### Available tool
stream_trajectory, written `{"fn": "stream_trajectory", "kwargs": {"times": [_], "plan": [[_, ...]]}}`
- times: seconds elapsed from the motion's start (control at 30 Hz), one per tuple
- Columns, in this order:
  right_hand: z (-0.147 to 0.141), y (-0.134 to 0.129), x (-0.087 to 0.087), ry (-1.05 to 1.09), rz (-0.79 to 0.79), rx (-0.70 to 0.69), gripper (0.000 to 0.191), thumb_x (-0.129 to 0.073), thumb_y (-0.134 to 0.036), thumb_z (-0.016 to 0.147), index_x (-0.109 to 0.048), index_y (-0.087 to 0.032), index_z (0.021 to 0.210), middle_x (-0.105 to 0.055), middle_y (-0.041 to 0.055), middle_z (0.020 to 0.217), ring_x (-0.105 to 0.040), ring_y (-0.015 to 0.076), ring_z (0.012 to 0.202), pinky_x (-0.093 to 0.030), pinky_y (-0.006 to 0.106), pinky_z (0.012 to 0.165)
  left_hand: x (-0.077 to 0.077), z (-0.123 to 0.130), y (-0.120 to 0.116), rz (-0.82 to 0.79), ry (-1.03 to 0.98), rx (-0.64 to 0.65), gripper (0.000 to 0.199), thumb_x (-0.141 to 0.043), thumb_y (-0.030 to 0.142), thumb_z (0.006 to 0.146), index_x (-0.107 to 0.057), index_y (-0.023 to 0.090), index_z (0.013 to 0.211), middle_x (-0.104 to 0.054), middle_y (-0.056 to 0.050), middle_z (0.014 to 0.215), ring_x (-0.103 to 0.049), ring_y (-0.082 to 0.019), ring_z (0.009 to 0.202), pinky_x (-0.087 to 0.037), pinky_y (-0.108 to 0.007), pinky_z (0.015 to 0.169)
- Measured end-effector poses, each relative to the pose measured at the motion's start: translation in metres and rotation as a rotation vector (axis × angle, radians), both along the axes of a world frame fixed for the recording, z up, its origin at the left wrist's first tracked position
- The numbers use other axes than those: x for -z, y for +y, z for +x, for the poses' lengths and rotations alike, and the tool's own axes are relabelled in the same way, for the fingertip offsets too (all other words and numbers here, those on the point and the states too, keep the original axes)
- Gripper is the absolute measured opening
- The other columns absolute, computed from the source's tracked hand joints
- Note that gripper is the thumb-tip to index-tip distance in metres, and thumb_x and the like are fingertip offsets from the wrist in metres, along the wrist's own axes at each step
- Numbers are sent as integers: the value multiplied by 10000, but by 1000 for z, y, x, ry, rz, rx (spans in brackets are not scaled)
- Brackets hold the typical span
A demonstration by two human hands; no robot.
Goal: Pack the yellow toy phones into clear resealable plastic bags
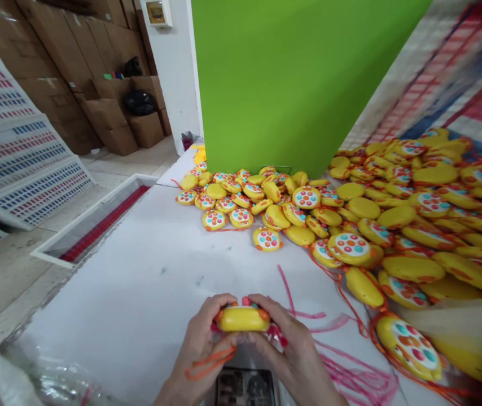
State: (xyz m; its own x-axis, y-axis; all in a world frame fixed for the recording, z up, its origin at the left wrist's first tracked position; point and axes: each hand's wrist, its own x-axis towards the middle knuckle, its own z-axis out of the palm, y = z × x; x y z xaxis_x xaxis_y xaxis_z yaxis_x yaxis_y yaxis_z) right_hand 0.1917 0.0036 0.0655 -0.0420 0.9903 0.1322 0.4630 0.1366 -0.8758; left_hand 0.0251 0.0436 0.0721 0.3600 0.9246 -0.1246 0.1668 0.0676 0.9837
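both hands grip one yellow toy: the left hand [205, 338] and the right hand [294, 344] pinch the yellow toy [243, 320] edge-on above the near part of the white table [118, 282]. an orange cord [211, 363] hangs over the left hand. loose toys [413, 269] with coloured dots heap along the back and right of the table, against a green panel [283, 84] that blocks the view behind. pink strips [355, 369] lie beside the right hand. white crates [12, 135] and cardboard boxes [114, 121] stand to the left. markings on the boxes are too small to read. fingers hide the toy's ends; a dark object [245, 388] below is cut off, and a whitish sheet [463, 321] at right blurs.
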Motion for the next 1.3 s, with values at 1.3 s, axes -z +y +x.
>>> {"fn": "stream_trajectory", "kwargs": {"times": [1.3], "plan": [[-3, -28, 45, 1174, -461, 533, 468, -756, -328, 653, -587, -193, 1068, -694, 36, 976, -654, 199, 860, -542, 249, 630, 107, 20, -50, 888, 684, 147, 176, -478, 88, 836, -576, 129, 976, -584, -107, 1049, -522, -243, 999, -479, -408, 846]]}}
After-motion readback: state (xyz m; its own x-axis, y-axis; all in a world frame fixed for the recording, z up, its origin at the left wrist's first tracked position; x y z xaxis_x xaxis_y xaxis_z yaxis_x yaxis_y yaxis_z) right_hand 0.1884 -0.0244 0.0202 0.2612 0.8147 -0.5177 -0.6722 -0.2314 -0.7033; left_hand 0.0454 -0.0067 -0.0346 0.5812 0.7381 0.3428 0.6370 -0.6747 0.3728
